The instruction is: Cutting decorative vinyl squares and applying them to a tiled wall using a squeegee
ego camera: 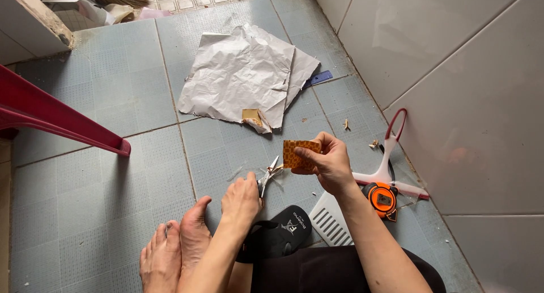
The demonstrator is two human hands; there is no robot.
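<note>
light: soft, even daylight | shadows: faint | glare: mild sheen on wall tiles (453, 72) | focus: sharp

Matt, finely textured floor tiles (113, 94) are lying under crumpled white paper (241, 77); glossy smooth wall tiles (453, 60) are reflecting light at right; shiny metal scissors (267, 175); patterned orange paper piece (300, 155); glossy red plastic chair (51, 114).

Left hand (241, 198) lowered, right hand (331, 164) raised, fingers pinched.

A home's tiled corner: blue-grey floor tiles (113, 100), white wall tiles (453, 55), a red plastic chair (51, 117).
</note>
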